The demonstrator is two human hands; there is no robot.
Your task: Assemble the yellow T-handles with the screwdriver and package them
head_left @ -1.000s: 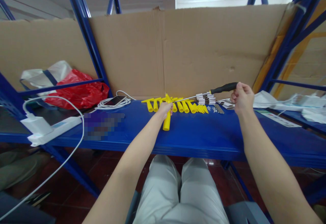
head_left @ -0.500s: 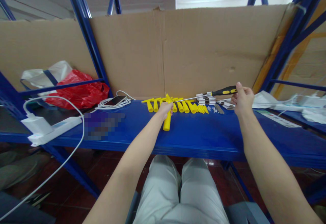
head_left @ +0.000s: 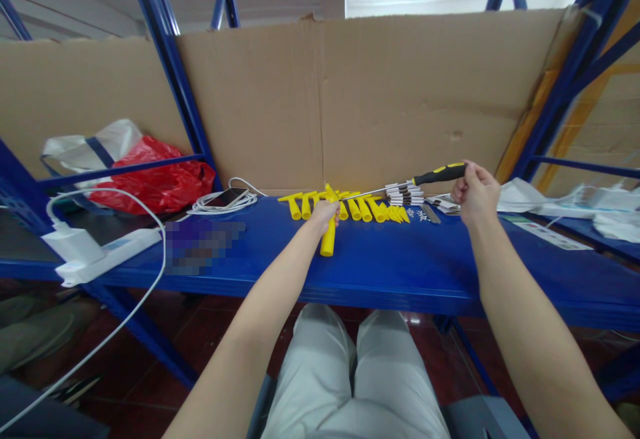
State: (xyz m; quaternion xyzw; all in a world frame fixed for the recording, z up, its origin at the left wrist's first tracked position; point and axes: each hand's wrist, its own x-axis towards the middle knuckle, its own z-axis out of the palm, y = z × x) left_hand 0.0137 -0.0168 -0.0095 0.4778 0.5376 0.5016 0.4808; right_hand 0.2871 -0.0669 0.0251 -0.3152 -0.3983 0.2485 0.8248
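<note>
My left hand [head_left: 326, 215] is closed around a yellow T-shaped plastic tool [head_left: 327, 242], its thick round handle pointing down toward me. My right hand [head_left: 477, 191] pinches the end of a black and yellow screwdriver [head_left: 440, 173]. The long metal shaft slants left and its tip meets the head of the yellow tool; the exact contact is too small to tell. Behind my left hand, several similar yellow tools [head_left: 364, 210] lie in a row. Beside them sit loose yellow wedge-shaped pieces [head_left: 397, 213], small silvery bits [head_left: 421, 214] and stacked white-and-dark packets [head_left: 404, 194].
On the blue shelf [head_left: 390, 259], a phone [head_left: 227, 197] and a coiled white cable [head_left: 213, 207] lie left. A white power strip [head_left: 113, 257] sits at the left edge. Cardboard [head_left: 380, 99] walls the back. White plastic wrapping [head_left: 523, 197] and a printed sheet [head_left: 550, 233] lie right.
The screwdriver's handle has turned about its axis and its end is slightly higher, with my right hand's fingers shifted on it. My left hand and the yellow tool stay put.
</note>
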